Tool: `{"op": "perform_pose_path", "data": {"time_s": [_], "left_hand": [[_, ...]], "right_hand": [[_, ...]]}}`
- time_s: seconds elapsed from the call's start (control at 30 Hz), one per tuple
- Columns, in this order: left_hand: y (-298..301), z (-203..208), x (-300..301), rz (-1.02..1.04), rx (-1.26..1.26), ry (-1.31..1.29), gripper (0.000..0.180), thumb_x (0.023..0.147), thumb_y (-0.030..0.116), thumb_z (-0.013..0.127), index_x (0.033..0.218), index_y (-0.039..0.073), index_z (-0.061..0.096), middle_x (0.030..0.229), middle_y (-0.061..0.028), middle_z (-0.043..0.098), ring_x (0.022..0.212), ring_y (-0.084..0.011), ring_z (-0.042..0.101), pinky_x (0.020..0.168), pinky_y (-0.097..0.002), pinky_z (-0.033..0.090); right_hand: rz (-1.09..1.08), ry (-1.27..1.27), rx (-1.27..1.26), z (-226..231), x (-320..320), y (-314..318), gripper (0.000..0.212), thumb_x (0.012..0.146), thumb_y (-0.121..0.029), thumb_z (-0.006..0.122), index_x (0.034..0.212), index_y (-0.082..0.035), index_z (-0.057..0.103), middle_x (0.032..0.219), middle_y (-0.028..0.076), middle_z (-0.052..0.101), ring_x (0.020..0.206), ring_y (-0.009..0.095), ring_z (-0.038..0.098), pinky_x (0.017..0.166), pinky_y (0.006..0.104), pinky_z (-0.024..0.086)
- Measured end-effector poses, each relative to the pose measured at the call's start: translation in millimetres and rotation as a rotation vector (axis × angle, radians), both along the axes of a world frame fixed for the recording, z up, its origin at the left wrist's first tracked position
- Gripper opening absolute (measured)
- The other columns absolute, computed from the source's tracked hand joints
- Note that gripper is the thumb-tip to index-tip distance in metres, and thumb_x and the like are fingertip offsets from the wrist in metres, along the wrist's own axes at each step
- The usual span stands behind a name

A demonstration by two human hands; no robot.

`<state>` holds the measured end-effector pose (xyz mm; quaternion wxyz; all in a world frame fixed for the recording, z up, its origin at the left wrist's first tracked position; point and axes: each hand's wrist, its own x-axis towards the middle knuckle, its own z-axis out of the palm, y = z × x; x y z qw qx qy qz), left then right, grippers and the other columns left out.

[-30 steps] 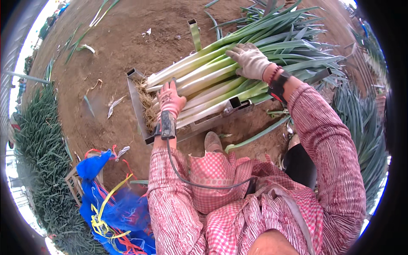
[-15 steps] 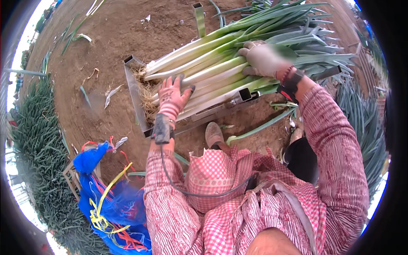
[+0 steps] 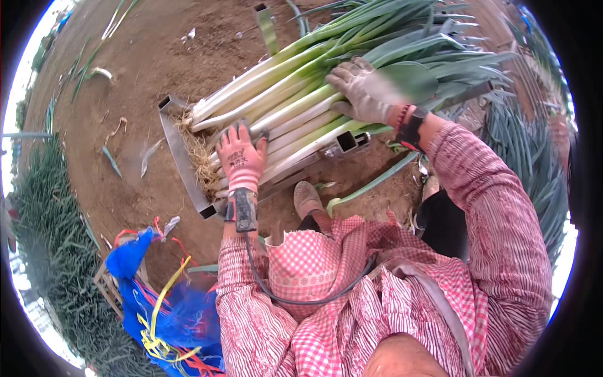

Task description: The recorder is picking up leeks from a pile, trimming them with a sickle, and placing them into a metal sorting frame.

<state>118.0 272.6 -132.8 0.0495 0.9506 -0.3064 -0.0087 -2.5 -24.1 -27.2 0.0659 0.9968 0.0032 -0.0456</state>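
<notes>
A bundle of leeks [image 3: 289, 119] lies in a metal frame [image 3: 182, 160], white stems and roots to the left, green leaves spread to the right. My left hand [image 3: 241, 154], in a pink glove with grey fingertips, rests on the white stems near the roots with its fingers apart. Farther right, my right hand [image 3: 364, 91], in a pale glove, lies over the stems where they turn green, fingers stretched out. A blurred patch covers part of that hand and the leaves beside it.
Bare brown soil [image 3: 138, 81] surrounds the frame, with stray leaf scraps. Blue netting [image 3: 182, 314] with yellow and red ties lies at lower left. Dense green plants [image 3: 50, 232] stand at the left. More leek leaves [image 3: 534, 169] lie at the right. A loose leaf [image 3: 377, 182] is near my feet.
The leeks and frame sit slightly farther left and lower in the picture. My right hand has shifted a little left along the leeks, its fingers more stretched out. My left hand stays on the stems.
</notes>
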Motion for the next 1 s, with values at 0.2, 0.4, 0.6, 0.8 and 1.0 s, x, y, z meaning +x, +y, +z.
{"op": "perform_pose_path", "data": {"time_s": [0.2,0.4,0.6,0.8,1.0], "left_hand": [[7,-11,7,0.032,-0.003,0.06,0.067,0.093,0.049,0.054,0.14,0.002,0.05,0.145,-0.0229,0.05,0.135,-0.0383,0.046,0.115,-0.0511,0.031],[5,-27,11,0.011,-0.041,0.021,0.073,0.093,0.05,0.053,0.144,-0.002,0.045,0.142,-0.0259,0.051,0.134,-0.042,0.045,0.115,-0.0516,0.031],[1,-25,4,-0.002,-0.078,-0.034,0.074,0.091,0.045,0.059,0.147,0.0,0.04,0.143,-0.027,0.048,0.132,-0.0433,0.045,0.113,-0.0537,0.032],[0,-31,4,0.047,-0.049,-0.062,0.073,0.091,0.041,0.06,0.148,0.0,0.039,0.145,-0.027,0.046,0.134,-0.0438,0.044,0.112,-0.0545,0.034],[12,-44,14,0.067,-0.048,-0.106,0.074,0.094,0.046,0.055,0.149,0.0,0.037,0.146,-0.0281,0.045,0.135,-0.0432,0.044,0.113,-0.0537,0.034]], "right_hand": [[0.049,-0.167,0.047,-4,-10,-5,0.054,0.094,-0.039,0.06,0.137,-0.007,0.055,0.139,0.014,0.056,0.134,0.033,0.048,0.118,0.0485,0.029],[-0.079,-0.349,-0.043,-9,-57,-34,0.052,0.097,-0.04,0.056,0.14,-0.01,0.055,0.147,0.01,0.052,0.141,0.028,0.042,0.121,0.0481,0.023],[-0.074,-0.389,0.037,-24,-69,-40,0.047,0.096,-0.037,0.058,0.135,-0.01,0.059,0.144,0.01,0.054,0.139,0.027,0.044,0.121,0.0474,0.023],[0.015,-0.538,0.343,29,-129,-55,0.031,0.092,-0.026,0.066,0.119,-0.01,0.066,0.122,0.01,0.066,0.12,0.031,0.058,0.106,0.0454,0.042],[-0.432,-0.162,0.751,80,-260,-69,0.028,0.093,-0.029,0.063,0.112,-0.01,0.072,0.105,0.014,0.072,0.099,0.032,0.068,0.09,0.0393,0.053]]}}
